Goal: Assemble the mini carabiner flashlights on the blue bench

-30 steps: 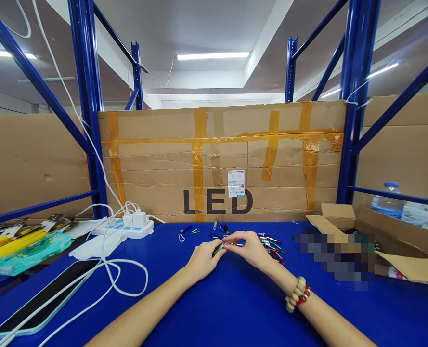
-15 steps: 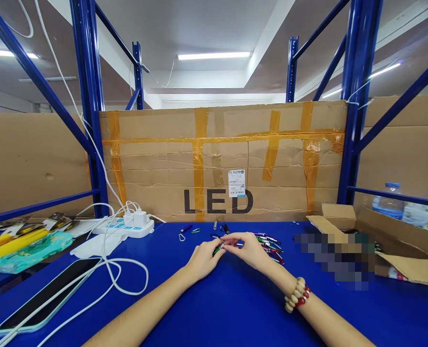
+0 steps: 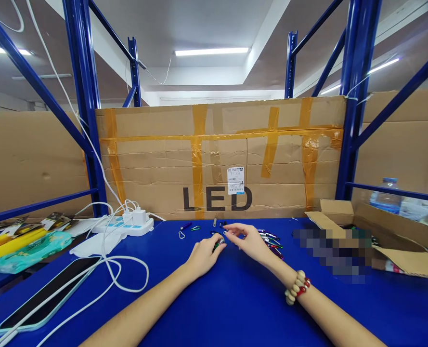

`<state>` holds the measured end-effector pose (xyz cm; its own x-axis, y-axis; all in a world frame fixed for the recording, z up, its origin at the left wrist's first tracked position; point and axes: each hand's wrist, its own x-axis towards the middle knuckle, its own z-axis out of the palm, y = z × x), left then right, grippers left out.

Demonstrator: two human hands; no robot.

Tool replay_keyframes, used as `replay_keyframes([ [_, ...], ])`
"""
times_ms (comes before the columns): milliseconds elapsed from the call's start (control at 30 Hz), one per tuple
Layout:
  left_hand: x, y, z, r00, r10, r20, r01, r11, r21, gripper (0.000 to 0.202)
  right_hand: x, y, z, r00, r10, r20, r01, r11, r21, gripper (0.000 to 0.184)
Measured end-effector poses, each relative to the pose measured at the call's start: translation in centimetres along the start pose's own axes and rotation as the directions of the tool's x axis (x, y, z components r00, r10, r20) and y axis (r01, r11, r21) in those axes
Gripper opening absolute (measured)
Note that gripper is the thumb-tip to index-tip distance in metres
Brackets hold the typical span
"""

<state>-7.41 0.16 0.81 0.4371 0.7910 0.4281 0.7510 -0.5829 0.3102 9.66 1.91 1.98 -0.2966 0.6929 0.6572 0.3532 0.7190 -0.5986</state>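
Observation:
Held in my left hand (image 3: 203, 256), between curled fingers and thumb, is a small green and silver piece (image 3: 217, 244); its kind is mostly hidden by the fingers. Just to its right is my right hand (image 3: 248, 242), thumb and index tips close together around a tiny silvery spot too small to name. Behind the right hand lies a pile of slim, shiny coloured metal pieces (image 3: 272, 241). A short grey cylinder (image 3: 214, 222) and small black parts (image 3: 223, 224) are just beyond my fingers. Farther left lie a purple stick (image 3: 186, 225), a silver clip (image 3: 181, 235) and a green clip (image 3: 195, 228).
A white power strip (image 3: 141, 227) with plugs and looping white cables stands at left, near a phone (image 3: 47, 294). Yellow tools (image 3: 17, 245) and a teal packet (image 3: 33, 253) lie far left. An opened cardboard box (image 3: 397, 231) is at right; a tall cardboard sheet (image 3: 149, 164) closes the back.
My right hand has drawn slightly away from the green piece, leaving a small gap between the hands. My left hand still holds it. The view has shifted a little.

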Motion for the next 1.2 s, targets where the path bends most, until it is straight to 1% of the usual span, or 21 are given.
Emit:
replay_keyframes([
  [67,0.0,0.1,0.0,1.0,-0.027,-0.014,0.027,1.0,0.011,0.014,0.1,0.1,-0.7,0.995,0.014,-0.095,-0.027,0.991,-0.134,0.019],
  [100,0.0,0.1,0.0,0.999,-0.033,-0.015,0.034,0.999,0.017,0.015,0.1,0.1,-1.1,0.993,0.02,-0.119,-0.045,0.976,-0.212,0.016],
  [133,0.0,0.2,0.0,0.999,-0.034,-0.012,0.034,0.999,0.026,0.016,0.1,0.0,-1.4,0.993,0.031,-0.116,-0.066,0.949,-0.307,0.013],
  [167,-0.1,0.3,-0.1,1.0,-0.03,-0.008,0.03,0.999,0.039,0.017,0.0,0.0,-1.7,0.995,0.051,-0.09,-0.083,0.909,-0.409,0.011],
  [233,-0.1,0.5,-0.2,1.0,-0.009,0.006,0.009,0.998,0.068,0.018,-0.3,0.0,-1.9,0.994,0.109,-0.012,-0.094,0.798,-0.595,0.007],
  [267,-0.2,0.5,-0.3,1.0,0.003,0.013,-0.004,0.997,0.081,0.018,-0.4,0.0,-1.9,0.99,0.139,0.029,-0.087,0.756,-0.648,0.005],
  [300,-0.2,0.6,-0.4,1.0,0.013,0.017,-0.014,0.996,0.091,0.018,-0.5,0.0,-1.8,0.985,0.161,0.061,-0.079,0.739,-0.669,0.004],
  [433,-0.3,0.9,-0.7,0.999,0.025,0.028,-0.028,0.992,0.123,0.02,-0.7,0.3,-1.4,0.969,0.206,0.134,-0.057,0.717,-0.695,0.008],
  [533,-0.3,1.0,-0.7,0.999,0.027,0.041,-0.033,0.989,0.146,0.021,-0.7,0.6,-1.5,0.962,0.229,0.152,-0.056,0.705,-0.707,0.011],
  [700,-0.3,0.9,-0.7,0.999,0.039,0.039,-0.045,0.986,0.16,0.021,-0.7,1.0,-1.6,0.957,0.242,0.16,-0.062,0.709,-0.702,0.013],
  [867,-0.3,1.0,-1.0,0.998,0.008,0.061,-0.017,0.99,0.139,0.021,-0.8,1.3,-1.4,0.957,0.25,0.146,-0.08,0.712,-0.698,0.009],
  [933,-0.3,1.1,-1.1,0.998,-0.002,0.07,-0.007,0.991,0.135,0.021,-0.8,1.3,-1.3,0.96,0.246,0.137,-0.081,0.708,-0.702,0.006],
  [1100,-0.2,1.1,-1.0,0.997,-0.007,0.078,-0.004,0.991,0.137,0.021,-0.7,1.0,-1.0,0.966,0.223,0.126,-0.068,0.698,-0.713,0.011],
  [1200,-0.2,0.9,-0.7,0.998,0.005,0.07,-0.015,0.989,0.144,0.02,-0.8,0.7,-0.9,0.974,0.197,0.11,-0.067,0.718,-0.693,0.011],
])
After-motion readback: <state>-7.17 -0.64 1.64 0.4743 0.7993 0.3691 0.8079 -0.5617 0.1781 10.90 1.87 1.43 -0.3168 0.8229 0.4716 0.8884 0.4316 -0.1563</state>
